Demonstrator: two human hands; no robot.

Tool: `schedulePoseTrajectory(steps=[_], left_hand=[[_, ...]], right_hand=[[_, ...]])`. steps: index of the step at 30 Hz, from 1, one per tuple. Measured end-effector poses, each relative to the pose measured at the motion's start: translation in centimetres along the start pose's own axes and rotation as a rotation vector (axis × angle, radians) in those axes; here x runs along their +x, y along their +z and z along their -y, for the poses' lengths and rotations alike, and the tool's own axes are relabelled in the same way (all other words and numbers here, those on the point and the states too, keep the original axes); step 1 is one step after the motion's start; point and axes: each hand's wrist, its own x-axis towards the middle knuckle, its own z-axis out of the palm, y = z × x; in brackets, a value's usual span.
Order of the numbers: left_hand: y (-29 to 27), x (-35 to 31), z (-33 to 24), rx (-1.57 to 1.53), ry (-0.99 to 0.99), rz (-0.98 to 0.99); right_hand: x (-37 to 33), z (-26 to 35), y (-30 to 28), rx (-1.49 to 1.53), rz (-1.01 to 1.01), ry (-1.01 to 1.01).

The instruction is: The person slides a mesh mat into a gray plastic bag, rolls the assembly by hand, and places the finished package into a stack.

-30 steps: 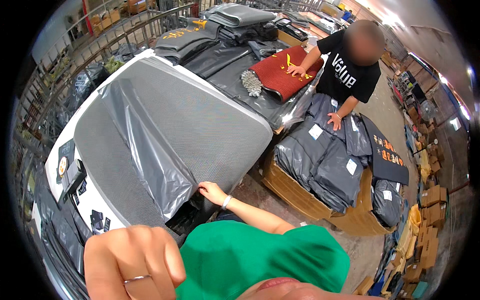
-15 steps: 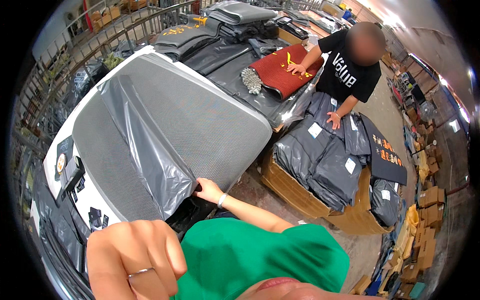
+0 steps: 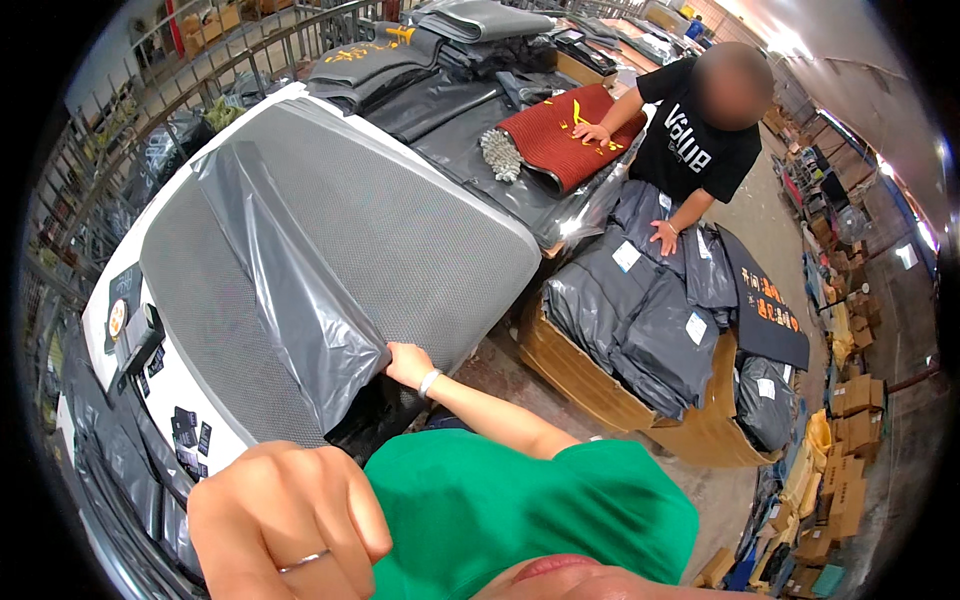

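Note:
A large grey textured mat with rounded corners lies on a white table. Across it stretches a long grey plastic bag, creased and shiny. My right hand grips the bag's near corner at the mat's front edge, with dark folds just below. Close to the camera at the lower left, my left hand is closed in a fist, a ring on one finger. Whatever the left fingers hold, if anything, is hidden.
Small black cards and a dark box lie on the table's left side. At the right, a cardboard box holds several grey-bagged packages. A co-worker touches those and a rolled red mat.
My left fist has moved slightly down and to the right. My right hand has shifted a little left and up, still on the bag's corner. The mat and bag look nearly unchanged.

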Motion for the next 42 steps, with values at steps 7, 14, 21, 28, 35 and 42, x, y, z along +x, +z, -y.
schedulePoseTrajectory(steps=[7,14,21,28,35,42], left_hand=[[-0.1,-0.7,-0.6,-0.012,0.034,0.012],[0.1,-0.9,-0.6,-0.015,0.059,-0.021],[0.3,-0.2,0.2,-0.025,0.080,-0.026],[-1.4,-2.5,3.5,0.431,-0.093,-0.439],[-15.1,-29.0,17.5,2.012,-1.279,-0.734],[-8.4,-24.3,21.6,1.705,-0.933,-0.693]], right_hand=[[-0.7,-4.4,-0.2,0.316,0.128,-0.122],[-3.4,-8.0,-1.0,0.654,0.248,0.049],[-3.5,-9.2,1.1,0.671,0.239,0.010],[-3.7,-8.8,2.1,0.825,0.321,-0.075],[-4.8,-6.6,-1.1,1.185,0.556,0.019],[-5.0,-6.3,-2.8,0.878,0.522,-0.059]])
